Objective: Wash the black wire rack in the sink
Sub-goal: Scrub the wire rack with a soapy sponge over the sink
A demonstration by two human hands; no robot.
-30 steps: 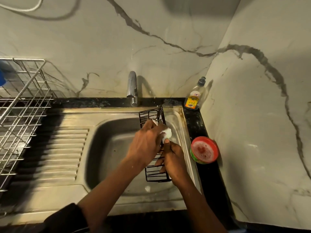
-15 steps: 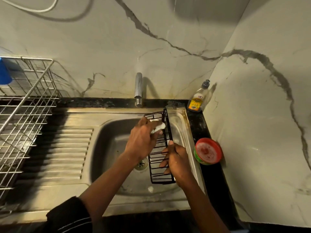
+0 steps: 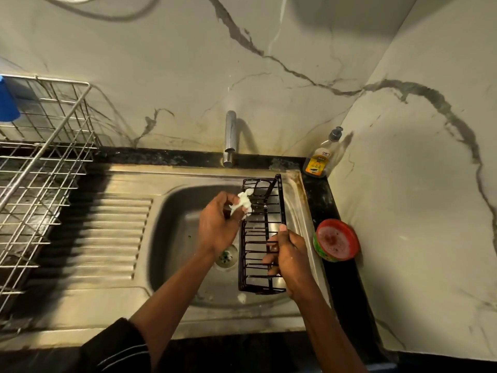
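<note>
A long black wire rack (image 3: pixel 262 211) stands tilted over the right side of the steel sink basin (image 3: pixel 177 211). My right hand (image 3: pixel 289 254) grips the rack's right edge near its lower half, thumb up along the rim. My left hand (image 3: pixel 217 224) holds a soapy white scrubber (image 3: pixel 243 204) pressed against the rack's upper left wires. The lower end of the rack sits near the basin's front right corner.
A chrome tap (image 3: pixel 230 138) rises behind the basin. A soap bottle (image 3: pixel 320 160) and a red-lidded round tub (image 3: pixel 337 239) sit on the black counter at right. A steel wire dish rack (image 3: pixel 40 168) holding something blue stands left of the ribbed drainboard (image 3: pixel 105 238).
My left hand has slid the scrubber up the rack toward its top left corner. The rack has turned more upright and square, and the view has shifted slightly left.
</note>
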